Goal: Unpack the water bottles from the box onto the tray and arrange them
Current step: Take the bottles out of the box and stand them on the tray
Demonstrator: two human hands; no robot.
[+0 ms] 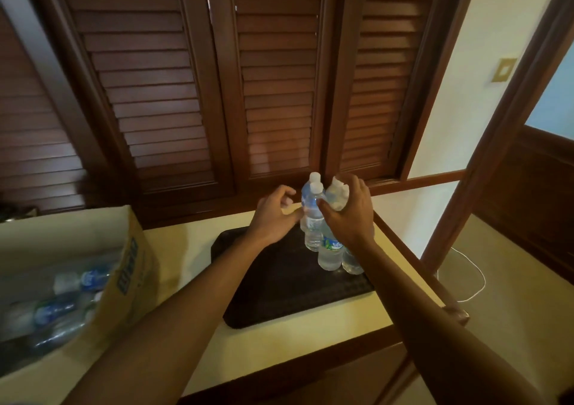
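A dark rectangular tray (279,289) lies on a cream countertop. Several clear water bottles with white caps stand upright in a cluster at its far right corner, one in the middle (313,218), another nearer me (330,254). My right hand (348,215) grips the white caps of bottles (338,195) on the cluster's right side. My left hand (273,215) hovers just left of the cluster with curled, parted fingers, holding nothing. The open cardboard box (124,264) at left holds more bottles (80,283) lying on their sides.
Dark wooden louvred shutters (273,78) rise right behind the counter. A wooden rail (413,249) edges the counter's right side. Beyond it, a white cable (475,277) lies on the floor. A brass wall switch (503,69) and a wooden door frame are at right.
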